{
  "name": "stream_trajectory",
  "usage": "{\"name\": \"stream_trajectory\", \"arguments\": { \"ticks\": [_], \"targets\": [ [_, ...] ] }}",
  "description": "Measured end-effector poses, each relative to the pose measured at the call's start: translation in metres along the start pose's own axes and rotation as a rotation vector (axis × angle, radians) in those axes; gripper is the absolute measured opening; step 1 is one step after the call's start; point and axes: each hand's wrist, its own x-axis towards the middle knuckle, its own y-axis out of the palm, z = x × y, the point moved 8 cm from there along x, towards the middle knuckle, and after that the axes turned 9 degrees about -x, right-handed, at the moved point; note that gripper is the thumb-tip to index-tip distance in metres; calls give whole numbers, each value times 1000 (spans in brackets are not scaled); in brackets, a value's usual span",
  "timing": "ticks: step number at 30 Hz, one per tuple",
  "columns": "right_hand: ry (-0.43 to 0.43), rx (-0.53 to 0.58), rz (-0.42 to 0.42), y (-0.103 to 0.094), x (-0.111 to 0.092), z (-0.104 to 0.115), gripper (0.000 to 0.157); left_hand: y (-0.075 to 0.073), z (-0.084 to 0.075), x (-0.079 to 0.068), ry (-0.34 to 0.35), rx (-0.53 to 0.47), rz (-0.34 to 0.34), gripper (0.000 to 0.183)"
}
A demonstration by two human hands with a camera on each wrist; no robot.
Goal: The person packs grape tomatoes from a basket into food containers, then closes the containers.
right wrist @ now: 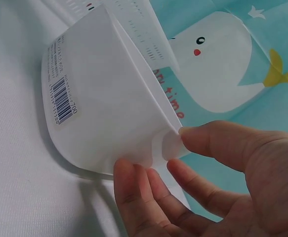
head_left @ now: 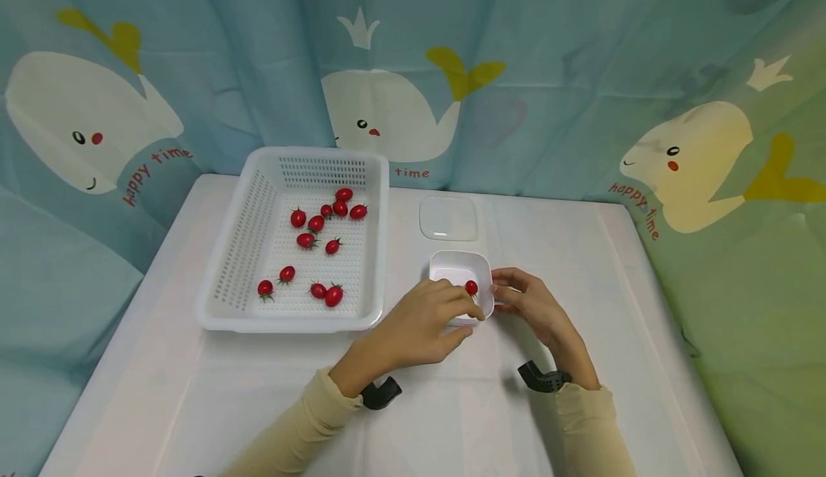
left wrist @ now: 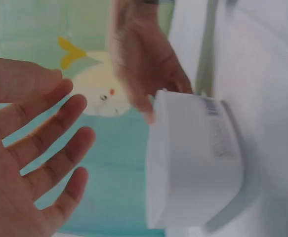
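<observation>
A small white square container (head_left: pixel 461 265) stands on the table with one cherry tomato (head_left: pixel 472 287) inside. My left hand (head_left: pixel 434 319) hovers over its near left edge, fingers loosely bent and apart. In the left wrist view that hand (left wrist: pixel 40 133) has nothing between thumb and fingers, beside the container's side wall (left wrist: pixel 198 158). My right hand (head_left: pixel 532 305) holds the container at its right side. The right wrist view shows the thumb (right wrist: pixel 213 140) at the rim corner and the fingertips against the outer wall, which carries a printed barcode (right wrist: pixel 62 101).
Left of the container stands a large white plastic basket (head_left: pixel 381 262) with several cherry tomatoes (head_left: pixel 316 224) spread over its floor. Behind the container lies a clear square lid (head_left: pixel 448 219) on the white table (head_left: pixel 568 240). A whale-printed curtain (head_left: pixel 548 104) hangs along the table's back and sides.
</observation>
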Motion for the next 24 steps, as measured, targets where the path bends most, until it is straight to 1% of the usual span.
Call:
{"name": "stream_trajectory", "arguments": {
  "ticks": [4,7,9,11,13,18,21,24],
  "targets": [
    [5,-10,-1,1,0,-1,49,-23,-10,-11,13,-104,47,18],
    [11,0,-6,0,0,-1,49,-43,-14,-15,29,-200,66,19],
    [7,6,-2,0,1,0,49,-56,-15,-16,30,-237,80,19],
    [13,18,-8,-1,1,0,48,-69,-13,-16,22,-253,85,20],
    [11,16,-3,-1,0,0,49,-81,-9,-17,9,-246,91,20],
    [14,16,3,0,1,0,50,-108,7,-19,-57,-212,112,22],
    [21,12,1,0,1,0,49,-123,19,-19,-106,-199,150,23],
    [19,1,3,0,1,-1,50,-137,33,-17,-167,-221,210,25]
  ]
}}
